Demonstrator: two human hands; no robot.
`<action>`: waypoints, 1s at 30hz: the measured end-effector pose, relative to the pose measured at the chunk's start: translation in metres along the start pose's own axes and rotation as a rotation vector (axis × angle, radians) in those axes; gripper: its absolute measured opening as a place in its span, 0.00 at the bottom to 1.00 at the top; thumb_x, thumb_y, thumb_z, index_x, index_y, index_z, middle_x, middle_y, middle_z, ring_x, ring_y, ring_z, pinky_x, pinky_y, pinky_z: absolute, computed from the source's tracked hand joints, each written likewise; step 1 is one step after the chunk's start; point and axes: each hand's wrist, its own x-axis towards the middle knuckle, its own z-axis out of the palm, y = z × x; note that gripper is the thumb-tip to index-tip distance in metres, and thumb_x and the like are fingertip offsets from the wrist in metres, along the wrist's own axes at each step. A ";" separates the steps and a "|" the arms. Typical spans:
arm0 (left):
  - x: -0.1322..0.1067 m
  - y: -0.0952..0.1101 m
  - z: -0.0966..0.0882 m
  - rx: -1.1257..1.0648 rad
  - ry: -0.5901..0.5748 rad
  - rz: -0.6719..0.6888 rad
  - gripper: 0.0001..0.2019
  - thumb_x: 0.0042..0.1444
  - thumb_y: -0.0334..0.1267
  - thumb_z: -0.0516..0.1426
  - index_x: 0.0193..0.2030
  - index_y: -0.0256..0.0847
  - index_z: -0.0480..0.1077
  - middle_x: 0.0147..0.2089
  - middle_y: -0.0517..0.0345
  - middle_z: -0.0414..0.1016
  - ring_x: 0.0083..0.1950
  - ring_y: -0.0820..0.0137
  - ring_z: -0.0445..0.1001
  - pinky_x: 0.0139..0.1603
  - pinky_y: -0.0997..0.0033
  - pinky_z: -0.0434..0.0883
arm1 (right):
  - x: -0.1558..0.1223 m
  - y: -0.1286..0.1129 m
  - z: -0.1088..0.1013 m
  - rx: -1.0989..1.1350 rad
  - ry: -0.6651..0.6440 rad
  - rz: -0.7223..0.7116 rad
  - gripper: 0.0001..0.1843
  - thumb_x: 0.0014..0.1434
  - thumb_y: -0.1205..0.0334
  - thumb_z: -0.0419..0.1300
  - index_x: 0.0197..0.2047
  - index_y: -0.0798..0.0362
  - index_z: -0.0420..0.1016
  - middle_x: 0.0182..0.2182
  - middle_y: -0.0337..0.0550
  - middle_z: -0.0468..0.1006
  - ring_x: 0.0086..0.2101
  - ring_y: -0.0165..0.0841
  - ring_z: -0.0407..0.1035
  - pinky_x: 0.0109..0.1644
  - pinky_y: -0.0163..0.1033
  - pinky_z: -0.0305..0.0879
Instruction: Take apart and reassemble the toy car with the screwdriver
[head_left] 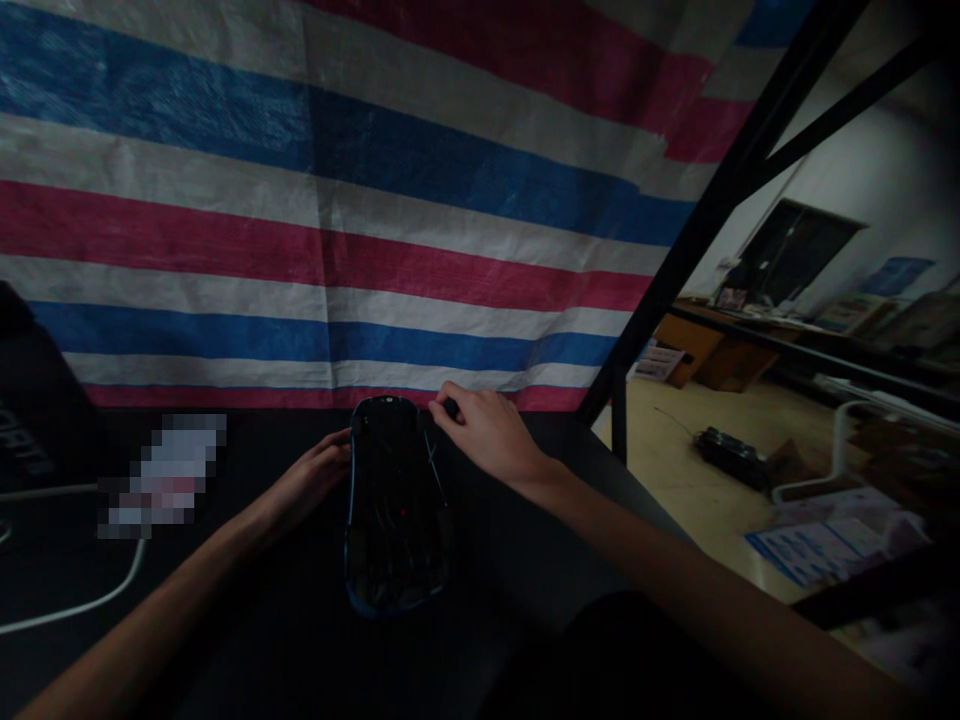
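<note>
A dark toy car (397,500) with blue edges appears to lie upside down on the black table, its dim underside facing up. My left hand (330,462) is at its left side, steadying it, with fingertips partly hidden against the body. Just off the car's far right corner, my right hand (480,420) is closed in a pinch around a small black round piece (451,408), perhaps a wheel. That piece is apart from the car. The poor light hides the details of the underside.
Behind the table (540,580) hangs a striped tarp (337,250). A blurred pale item (176,465), a white cable (82,612) and a black bag-like object (34,400) are on the left. A black frame post (660,290) rises on the right.
</note>
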 end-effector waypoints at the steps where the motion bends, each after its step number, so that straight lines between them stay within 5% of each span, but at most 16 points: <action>1: 0.000 -0.001 -0.001 0.001 0.000 0.004 0.27 0.54 0.40 0.66 0.61 0.40 0.71 0.55 0.47 0.83 0.64 0.53 0.76 0.71 0.54 0.63 | 0.000 -0.001 0.000 -0.023 0.002 0.007 0.13 0.72 0.54 0.54 0.45 0.50 0.77 0.32 0.43 0.82 0.32 0.36 0.75 0.34 0.39 0.56; 8: 0.002 -0.004 -0.002 0.003 -0.002 0.016 0.27 0.53 0.40 0.67 0.60 0.39 0.72 0.56 0.45 0.83 0.65 0.50 0.75 0.72 0.50 0.62 | 0.002 0.008 -0.005 0.142 -0.093 -0.077 0.06 0.69 0.62 0.56 0.47 0.51 0.73 0.33 0.40 0.80 0.32 0.32 0.74 0.38 0.36 0.62; 12: 0.000 -0.001 0.001 -0.016 0.009 0.012 0.26 0.51 0.40 0.67 0.57 0.39 0.72 0.55 0.46 0.83 0.64 0.50 0.76 0.73 0.50 0.61 | -0.003 0.007 -0.013 0.218 -0.138 -0.169 0.12 0.64 0.64 0.57 0.51 0.51 0.69 0.34 0.39 0.78 0.32 0.31 0.72 0.37 0.36 0.62; 18: -0.004 0.004 0.006 -0.002 0.014 -0.008 0.25 0.51 0.38 0.67 0.56 0.41 0.73 0.53 0.49 0.85 0.63 0.51 0.77 0.71 0.51 0.63 | -0.005 0.004 -0.012 0.007 -0.105 -0.032 0.11 0.70 0.53 0.54 0.47 0.49 0.71 0.33 0.42 0.80 0.33 0.36 0.73 0.36 0.40 0.59; 24: -0.008 0.008 0.011 0.004 0.013 -0.003 0.23 0.53 0.37 0.66 0.57 0.40 0.73 0.55 0.48 0.84 0.64 0.52 0.76 0.70 0.53 0.64 | -0.005 0.007 -0.013 0.181 -0.160 -0.170 0.08 0.66 0.64 0.56 0.49 0.50 0.68 0.41 0.44 0.80 0.39 0.35 0.74 0.45 0.39 0.64; 30: -0.006 0.006 0.011 -0.005 0.039 -0.015 0.26 0.51 0.36 0.66 0.58 0.38 0.73 0.55 0.46 0.83 0.65 0.52 0.75 0.69 0.54 0.65 | -0.005 0.003 -0.017 0.099 -0.143 -0.102 0.09 0.67 0.59 0.56 0.50 0.50 0.71 0.41 0.47 0.81 0.40 0.39 0.74 0.46 0.43 0.64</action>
